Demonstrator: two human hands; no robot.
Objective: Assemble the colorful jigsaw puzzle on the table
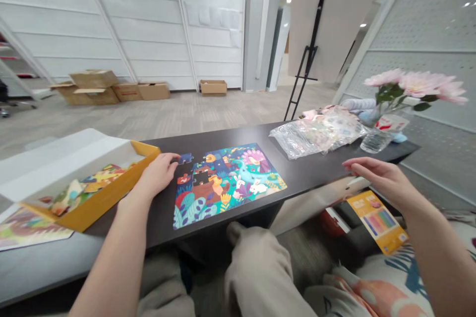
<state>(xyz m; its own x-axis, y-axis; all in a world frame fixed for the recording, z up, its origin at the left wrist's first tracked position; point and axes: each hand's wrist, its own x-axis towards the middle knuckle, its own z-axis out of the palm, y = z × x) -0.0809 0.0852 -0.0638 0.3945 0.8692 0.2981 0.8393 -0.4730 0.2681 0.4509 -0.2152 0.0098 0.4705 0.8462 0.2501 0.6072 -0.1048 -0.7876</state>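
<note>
My left hand (162, 172) is at the left side of a jigsaw puzzle (238, 178), its fingertips closed on the edge of a dark blue puzzle piece (185, 158). The piece lies apart from the puzzle's upper left part. Colourful animals and plants cover the joined pieces, and a dark gap shows at the left. Above the table's near edge, my right hand (377, 178) hovers with fingers stretched out and nothing visible in them. Beside my left forearm stands an open yellow box (111, 193) with several loose pieces (87, 183) inside.
The dark table (308, 173) carries a clear plastic bag (320, 131) and a glass vase (377, 138) with pink flowers (418, 84) at the right. A yellow card (378, 222) is below my right hand. An easel (310, 54) and cardboard boxes (94, 89) stand beyond.
</note>
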